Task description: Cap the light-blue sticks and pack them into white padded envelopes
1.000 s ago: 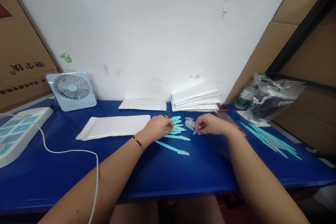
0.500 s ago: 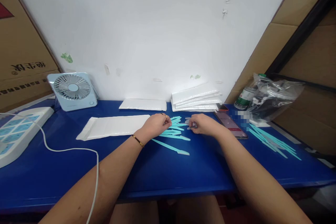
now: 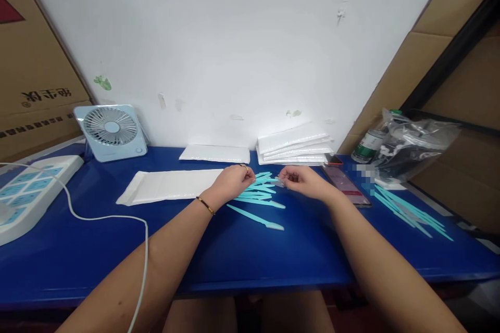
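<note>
Now, at the left of the turquoise stick pile (image 3: 255, 196), a left hand (image 3: 232, 181) pinches one stick (image 3: 267, 180); at the pile's right, the right hand (image 3: 307, 181) pinches a clear piece (image 3: 278, 183).

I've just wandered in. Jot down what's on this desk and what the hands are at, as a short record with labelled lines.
Surface: blue table against a white wall
Left hand: fingers at the turquoise sticks; exact grip unclear
Right hand: fingertips at small clear pieces, beside the stick tips
Second stick bunch: far right
White packets: one flat by the left hand, others near the wall
Phone: right of the right hand
Fan: back left, pale blue
</note>
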Action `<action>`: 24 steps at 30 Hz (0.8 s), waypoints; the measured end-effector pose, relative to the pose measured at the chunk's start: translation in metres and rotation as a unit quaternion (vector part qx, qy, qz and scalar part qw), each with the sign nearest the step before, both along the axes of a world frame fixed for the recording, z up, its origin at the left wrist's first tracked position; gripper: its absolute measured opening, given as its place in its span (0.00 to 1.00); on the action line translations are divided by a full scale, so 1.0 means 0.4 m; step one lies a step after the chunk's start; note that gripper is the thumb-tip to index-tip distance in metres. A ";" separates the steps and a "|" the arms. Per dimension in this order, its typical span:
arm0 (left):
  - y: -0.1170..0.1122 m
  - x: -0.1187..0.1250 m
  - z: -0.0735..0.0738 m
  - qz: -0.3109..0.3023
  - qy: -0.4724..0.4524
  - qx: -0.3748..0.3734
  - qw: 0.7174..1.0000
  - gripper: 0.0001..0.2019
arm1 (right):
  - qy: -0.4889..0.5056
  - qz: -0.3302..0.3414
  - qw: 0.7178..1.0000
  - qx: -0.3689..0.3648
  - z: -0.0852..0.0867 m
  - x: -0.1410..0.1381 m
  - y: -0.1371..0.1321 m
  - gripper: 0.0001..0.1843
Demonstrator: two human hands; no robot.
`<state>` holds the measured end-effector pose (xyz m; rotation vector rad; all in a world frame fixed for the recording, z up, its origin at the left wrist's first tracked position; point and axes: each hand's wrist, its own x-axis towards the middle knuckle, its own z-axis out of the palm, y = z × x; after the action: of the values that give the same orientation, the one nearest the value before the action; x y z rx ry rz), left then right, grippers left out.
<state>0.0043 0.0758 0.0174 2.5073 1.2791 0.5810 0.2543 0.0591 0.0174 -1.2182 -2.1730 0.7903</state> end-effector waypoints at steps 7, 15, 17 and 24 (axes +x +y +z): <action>-0.026 0.013 0.014 -0.054 0.015 -0.002 0.998 0.10 | -0.003 0.040 0.998 -0.041 0.021 -0.038 -0.031 0.11; -0.029 0.000 0.017 -0.079 0.075 -0.022 0.994 0.07 | -0.104 -0.039 0.994 0.020 0.030 0.034 -0.007 0.11; -0.021 -0.005 0.014 -0.073 0.093 -0.010 0.993 0.06 | -0.161 -0.068 0.983 0.049 0.023 0.054 0.005 0.10; -0.019 -0.005 0.015 -0.095 0.146 0.035 0.984 0.05 | -0.277 -0.071 0.957 0.049 0.006 0.049 0.017 0.09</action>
<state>0.0023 0.0680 0.0234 2.8140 1.1049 0.2228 0.2738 0.0658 0.0198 -1.6722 -2.4750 0.2920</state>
